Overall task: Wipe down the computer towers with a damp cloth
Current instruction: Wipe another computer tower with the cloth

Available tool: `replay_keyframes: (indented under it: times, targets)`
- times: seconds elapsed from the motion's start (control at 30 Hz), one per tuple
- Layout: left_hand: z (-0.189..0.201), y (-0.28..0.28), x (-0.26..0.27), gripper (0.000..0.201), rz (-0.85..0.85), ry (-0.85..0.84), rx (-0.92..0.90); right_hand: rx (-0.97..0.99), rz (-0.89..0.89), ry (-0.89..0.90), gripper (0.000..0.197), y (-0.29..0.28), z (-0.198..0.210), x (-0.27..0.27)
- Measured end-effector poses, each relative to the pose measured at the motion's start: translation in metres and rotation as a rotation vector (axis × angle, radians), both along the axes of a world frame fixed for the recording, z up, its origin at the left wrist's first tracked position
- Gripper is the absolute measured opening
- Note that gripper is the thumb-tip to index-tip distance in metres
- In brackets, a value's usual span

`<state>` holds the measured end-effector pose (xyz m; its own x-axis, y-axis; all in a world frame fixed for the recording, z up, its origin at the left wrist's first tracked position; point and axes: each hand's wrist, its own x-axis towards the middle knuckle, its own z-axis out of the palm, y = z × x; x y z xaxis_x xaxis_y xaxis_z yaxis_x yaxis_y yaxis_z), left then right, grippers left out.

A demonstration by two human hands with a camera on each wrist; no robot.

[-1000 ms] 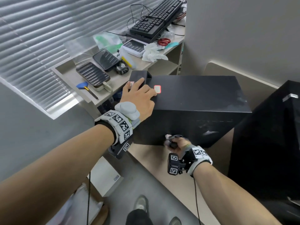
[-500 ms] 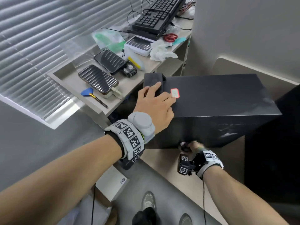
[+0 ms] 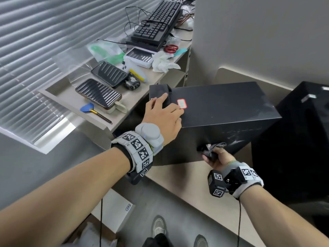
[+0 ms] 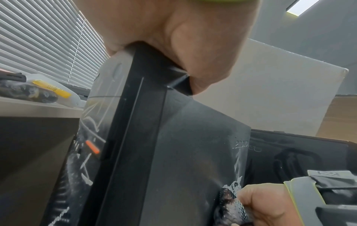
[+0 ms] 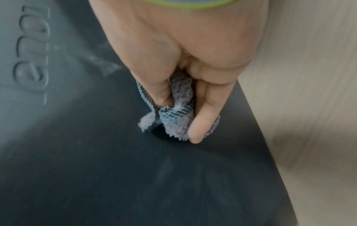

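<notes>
Left hand (image 3: 162,114) lies flat on the computer tower (image 3: 222,104) at 10 o'clock to steady it (fingers relaxed); right hand (image 3: 216,155) clenches the damp cloth (image 3: 212,148) against the side panel.

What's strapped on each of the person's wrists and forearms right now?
Both forearms are bare, no sleeves. The left hand wears a grey wristband with black-and-white square markers and a rounded grey pod. The right hand has a similar marker band, a black marker cube and a thin black cable.

left hand (image 3: 162,116) flat, fingers (image 3: 161,98) spread, right hand (image 3: 216,156) clenched
</notes>
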<state>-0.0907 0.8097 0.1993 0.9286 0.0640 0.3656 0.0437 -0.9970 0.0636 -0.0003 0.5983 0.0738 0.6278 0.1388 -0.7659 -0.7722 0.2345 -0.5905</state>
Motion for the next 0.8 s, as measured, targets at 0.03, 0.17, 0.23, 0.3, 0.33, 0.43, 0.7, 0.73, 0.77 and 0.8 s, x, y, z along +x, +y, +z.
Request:
replay_keyframes:
  times: [0.03, 0.17, 0.23, 0.3, 0.33, 0.43, 0.7, 0.73, 0.77, 0.8]
  targets:
    - [0.0, 0.0, 0.0, 0.042, 0.002, 0.001, 0.0, 0.009, 0.024, 0.003, 0.017, 0.007, 0.003, -0.007]
    - [0.002, -0.003, -0.001, 0.044, 0.014, 0.012, -0.002, 0.12, 0.258, 0.007, 0.016, 0.042, 0.024, -0.031]
    - [0.003, -0.003, -0.001, 0.044, 0.015, 0.017, -0.009, 0.13, 0.297, -0.007, 0.017, 0.042, 0.034, -0.026]
    - [0.003, -0.002, -0.001, 0.044, 0.015, 0.012, -0.009, 0.099, 0.263, -0.036, 0.017, 0.028, 0.039, -0.012]
    - [0.001, -0.002, -0.001, 0.044, 0.018, 0.008, -0.012, 0.081, 0.236, -0.041, 0.017, 0.019, 0.039, -0.006]
    - [0.001, -0.003, 0.0, 0.044, 0.017, 0.009, -0.014, 0.072, 0.154, -0.017, 0.016, 0.006, 0.033, 0.0]
    - [-0.001, -0.006, 0.002, 0.043, 0.035, -0.002, -0.001, 0.045, 0.312, 0.075, 0.015, 0.071, -0.01, -0.05]
    - [-0.002, -0.005, 0.002, 0.043, 0.04, 0.004, 0.0, 0.044, 0.324, 0.083, 0.017, 0.075, -0.018, -0.052]
    - [-0.001, -0.005, 0.001, 0.042, 0.043, 0.006, 0.003, 0.042, 0.328, 0.08, 0.018, 0.074, -0.023, -0.052]
    - [-0.002, -0.005, 0.001, 0.042, 0.044, 0.006, 0.005, 0.039, 0.33, 0.07, 0.018, 0.069, -0.027, -0.049]
